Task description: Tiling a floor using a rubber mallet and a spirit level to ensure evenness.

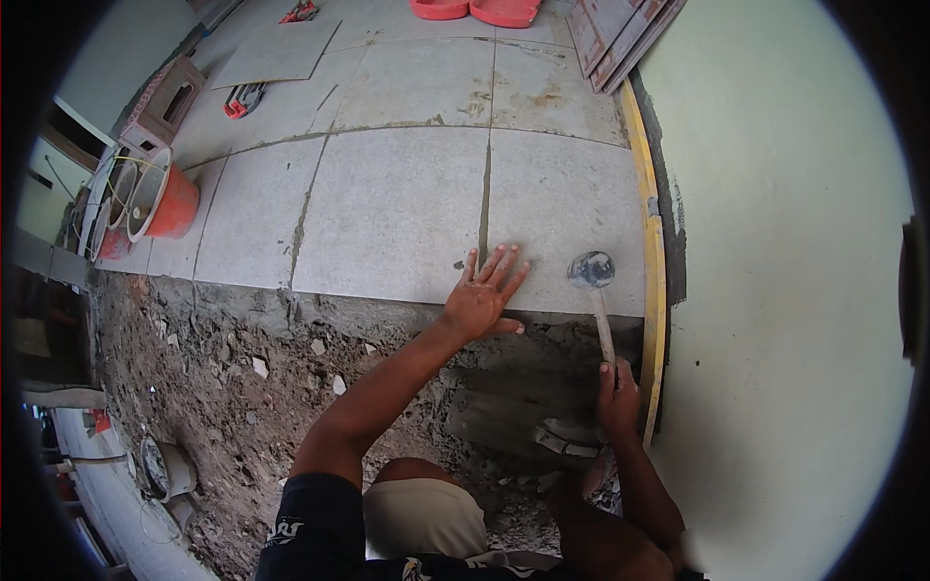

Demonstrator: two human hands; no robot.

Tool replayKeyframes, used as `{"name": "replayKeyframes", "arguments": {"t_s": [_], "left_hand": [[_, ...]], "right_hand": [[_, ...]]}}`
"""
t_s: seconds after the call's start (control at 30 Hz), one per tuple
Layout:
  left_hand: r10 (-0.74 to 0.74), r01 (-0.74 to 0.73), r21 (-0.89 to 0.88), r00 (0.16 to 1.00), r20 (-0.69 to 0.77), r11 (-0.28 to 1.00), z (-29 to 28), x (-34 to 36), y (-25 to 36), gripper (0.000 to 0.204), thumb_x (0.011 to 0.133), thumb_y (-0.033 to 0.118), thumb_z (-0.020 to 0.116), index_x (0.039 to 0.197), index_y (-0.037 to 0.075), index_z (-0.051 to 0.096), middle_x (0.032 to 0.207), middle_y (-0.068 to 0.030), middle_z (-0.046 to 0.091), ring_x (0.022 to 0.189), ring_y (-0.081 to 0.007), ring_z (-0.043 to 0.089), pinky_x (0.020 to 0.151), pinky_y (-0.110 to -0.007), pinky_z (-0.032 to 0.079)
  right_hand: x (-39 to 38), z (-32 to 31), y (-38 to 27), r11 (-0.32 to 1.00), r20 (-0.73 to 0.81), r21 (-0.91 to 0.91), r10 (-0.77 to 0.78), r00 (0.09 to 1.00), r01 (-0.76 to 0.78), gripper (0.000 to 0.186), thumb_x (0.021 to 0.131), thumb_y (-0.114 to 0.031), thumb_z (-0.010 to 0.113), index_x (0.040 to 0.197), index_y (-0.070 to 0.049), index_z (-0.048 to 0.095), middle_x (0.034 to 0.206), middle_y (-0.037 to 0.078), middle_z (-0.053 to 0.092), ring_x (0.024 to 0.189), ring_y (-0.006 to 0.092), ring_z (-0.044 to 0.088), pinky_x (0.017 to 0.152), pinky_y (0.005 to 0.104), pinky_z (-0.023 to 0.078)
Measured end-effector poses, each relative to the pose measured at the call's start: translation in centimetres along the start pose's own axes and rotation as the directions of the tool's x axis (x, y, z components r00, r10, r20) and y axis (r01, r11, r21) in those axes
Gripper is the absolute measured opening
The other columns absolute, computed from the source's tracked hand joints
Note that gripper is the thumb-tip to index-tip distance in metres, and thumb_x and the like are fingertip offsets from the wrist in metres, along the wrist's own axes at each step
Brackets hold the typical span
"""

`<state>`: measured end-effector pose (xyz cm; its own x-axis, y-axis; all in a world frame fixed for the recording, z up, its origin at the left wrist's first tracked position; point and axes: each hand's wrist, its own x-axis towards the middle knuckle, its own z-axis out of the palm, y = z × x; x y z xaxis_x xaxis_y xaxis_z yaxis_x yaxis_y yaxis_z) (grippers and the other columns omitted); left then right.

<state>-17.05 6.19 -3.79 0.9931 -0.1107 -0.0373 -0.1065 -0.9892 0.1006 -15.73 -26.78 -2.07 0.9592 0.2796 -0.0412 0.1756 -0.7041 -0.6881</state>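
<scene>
My left hand (486,295) lies with its fingers spread over the front edge of a grey floor tile (572,184), close to the joint with the neighbouring tile (397,213). In my right hand (619,395) is a rubber mallet (592,269), gripped by its pale handle. Its dark round head, smeared with whitish residue, is over the right-hand tile; whether it touches the surface I cannot tell. Below the tile edge lies a bed of damp grey mortar (513,392).
Along the right wall (775,290) runs a yellow straightedge (654,261). Rubble-strewn soil (232,387) spreads at the lower left. Orange buckets (174,201) stand at the left, red basins (504,12) at the far side. Boxes (610,34) lean by the wall; a loose tile (276,50) lies farther back.
</scene>
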Motion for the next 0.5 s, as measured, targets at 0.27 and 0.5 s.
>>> {"name": "replayKeyframes", "arguments": {"t_s": [0.27,0.5], "left_hand": [[-0.058,0.058,-0.111,0.998,0.004,0.992,2.3,4.3,2.2,0.106,0.089,0.079,0.048,0.166,0.013,0.017,0.173,-0.0136,0.01,0.16,-0.0304,0.009,0.129,-0.056,0.012],[-0.108,0.114,-0.077,0.991,0.079,0.99,1.1,5.1,2.2,0.113,0.086,0.085,0.045,0.166,0.011,0.015,0.173,-0.0132,0.008,0.16,-0.0296,0.007,0.129,-0.052,0.012]], "right_hand": [[1.8,2.0,1.4,0.978,0.011,0.203,0.049,0.999,-0.05,0.031,0.106,-0.032,0.057,0.111,-0.002,0.064,0.081,0.009,0.06,0.075,0.0211,0.057,0.069,0.0363,0.046],[1.3,0.6,0.4,0.969,-0.047,0.245,0.027,0.999,-0.014,0.036,0.105,-0.036,0.057,0.116,-0.003,0.065,0.094,0.021,0.07,0.088,0.0365,0.07,0.08,0.0449,0.053]]}}
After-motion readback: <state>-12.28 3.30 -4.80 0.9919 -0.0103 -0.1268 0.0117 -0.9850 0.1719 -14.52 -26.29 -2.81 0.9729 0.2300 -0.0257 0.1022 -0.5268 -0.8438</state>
